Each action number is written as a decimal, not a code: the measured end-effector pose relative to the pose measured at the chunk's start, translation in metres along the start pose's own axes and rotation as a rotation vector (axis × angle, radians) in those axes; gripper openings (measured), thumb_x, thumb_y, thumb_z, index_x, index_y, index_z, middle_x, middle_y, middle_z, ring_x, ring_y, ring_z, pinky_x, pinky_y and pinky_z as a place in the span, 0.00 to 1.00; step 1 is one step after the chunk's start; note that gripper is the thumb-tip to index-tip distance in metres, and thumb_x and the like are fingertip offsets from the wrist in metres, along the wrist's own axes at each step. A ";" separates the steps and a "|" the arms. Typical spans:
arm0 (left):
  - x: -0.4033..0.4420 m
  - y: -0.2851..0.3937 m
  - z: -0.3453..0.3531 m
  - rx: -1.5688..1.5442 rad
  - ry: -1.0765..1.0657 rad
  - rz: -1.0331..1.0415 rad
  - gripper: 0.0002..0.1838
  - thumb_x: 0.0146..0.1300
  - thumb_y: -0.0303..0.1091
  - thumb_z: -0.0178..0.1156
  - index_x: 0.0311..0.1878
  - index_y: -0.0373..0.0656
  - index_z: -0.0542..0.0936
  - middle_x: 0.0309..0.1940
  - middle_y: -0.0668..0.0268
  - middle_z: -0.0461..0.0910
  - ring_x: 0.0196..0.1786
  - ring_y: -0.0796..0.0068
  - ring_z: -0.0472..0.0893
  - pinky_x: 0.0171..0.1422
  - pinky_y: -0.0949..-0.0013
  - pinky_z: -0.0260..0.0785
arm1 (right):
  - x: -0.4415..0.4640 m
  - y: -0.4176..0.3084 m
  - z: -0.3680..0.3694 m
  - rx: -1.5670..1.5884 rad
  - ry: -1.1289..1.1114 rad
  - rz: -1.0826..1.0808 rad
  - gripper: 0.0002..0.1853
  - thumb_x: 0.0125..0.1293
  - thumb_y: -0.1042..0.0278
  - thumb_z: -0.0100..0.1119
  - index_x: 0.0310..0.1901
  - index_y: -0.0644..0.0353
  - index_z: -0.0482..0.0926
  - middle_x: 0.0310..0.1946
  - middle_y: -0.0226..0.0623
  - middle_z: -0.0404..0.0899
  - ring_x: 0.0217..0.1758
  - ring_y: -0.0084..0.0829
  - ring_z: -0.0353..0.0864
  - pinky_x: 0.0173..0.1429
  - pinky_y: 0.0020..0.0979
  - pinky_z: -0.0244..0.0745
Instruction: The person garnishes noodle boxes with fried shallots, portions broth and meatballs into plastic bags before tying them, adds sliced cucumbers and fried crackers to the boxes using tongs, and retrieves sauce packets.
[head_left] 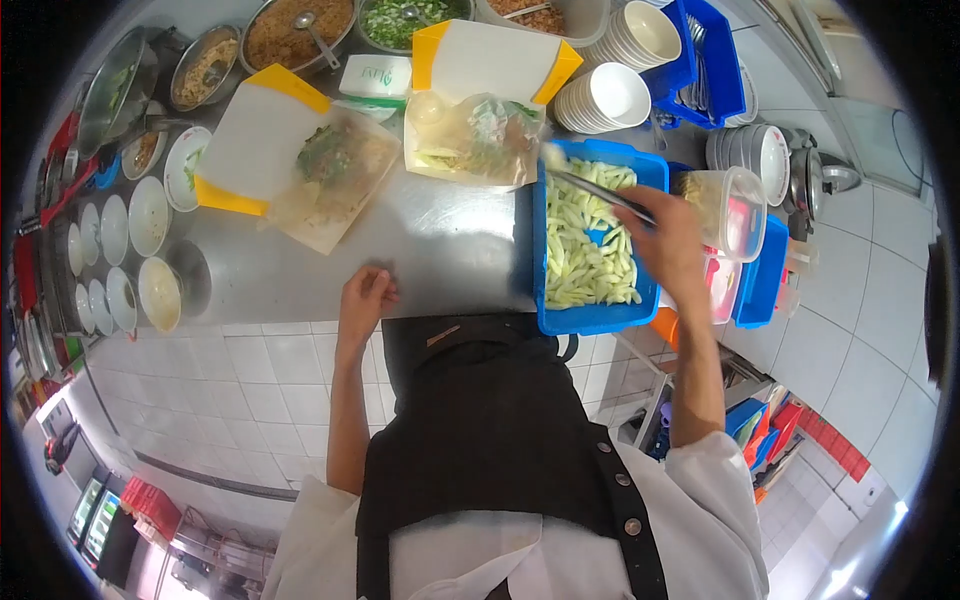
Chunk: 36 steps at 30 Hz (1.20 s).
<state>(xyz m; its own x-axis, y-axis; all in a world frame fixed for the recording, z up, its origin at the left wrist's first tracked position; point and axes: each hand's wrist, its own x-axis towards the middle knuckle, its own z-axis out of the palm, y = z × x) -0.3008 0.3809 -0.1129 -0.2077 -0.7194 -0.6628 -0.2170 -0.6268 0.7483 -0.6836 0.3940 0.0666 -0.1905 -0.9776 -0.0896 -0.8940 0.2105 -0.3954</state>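
My right hand [664, 240] is closed round metal tongs [592, 189], which reach over the far left corner of a blue basket [600, 320]. At their tip is a pale, blurred piece. Pale green cucumber strips [585, 265] fill much of the basket. Just left of it lies an open takeaway box [500, 60] with yellow flaps, lined with clear plastic and holding food. A second takeaway box [235, 140], also open, has greens and other food under its plastic liner. My left hand [368, 296] rests by the counter's front edge, its fingers curled, with nothing visible in them.
Bowls of toppings, including chopped green onion [400, 20], line the back. Stacked white bowls [603, 98] and a blue cutlery holder [700, 70] stand at the back right. Small white bowls [150, 215] sit on the left. Clear tubs [740, 215] flank the basket.
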 end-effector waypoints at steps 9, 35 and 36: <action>-0.029 -0.007 -0.046 0.001 -0.125 0.025 0.14 0.71 0.40 0.54 0.36 0.37 0.76 0.24 0.66 0.78 0.25 0.78 0.77 0.29 0.74 0.67 | -0.004 0.004 -0.026 -0.288 -0.172 0.441 0.17 0.62 0.53 0.63 0.35 0.63 0.83 0.28 0.53 0.81 0.35 0.53 0.81 0.41 0.47 0.74; -0.023 -0.013 -0.074 -0.069 0.303 0.071 0.09 0.71 0.38 0.56 0.40 0.42 0.76 0.28 0.68 0.76 0.27 0.78 0.75 0.28 0.75 0.64 | -0.017 0.046 -0.032 0.238 -0.181 0.232 0.15 0.64 0.62 0.65 0.43 0.67 0.83 0.29 0.35 0.84 0.33 0.21 0.79 0.39 0.27 0.72; -0.019 -0.007 -0.076 -0.119 0.380 0.113 0.09 0.71 0.38 0.56 0.41 0.41 0.76 0.29 0.68 0.76 0.27 0.78 0.75 0.28 0.75 0.64 | -0.011 0.022 -0.039 0.236 -0.217 0.262 0.15 0.64 0.61 0.65 0.43 0.67 0.83 0.29 0.34 0.84 0.32 0.22 0.79 0.38 0.27 0.72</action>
<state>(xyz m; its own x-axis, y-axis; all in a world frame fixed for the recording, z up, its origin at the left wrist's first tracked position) -0.2227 0.3763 -0.1034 0.1474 -0.8312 -0.5361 -0.0967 -0.5515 0.8285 -0.7169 0.4088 0.0943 -0.2870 -0.8722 -0.3961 -0.7043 0.4724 -0.5298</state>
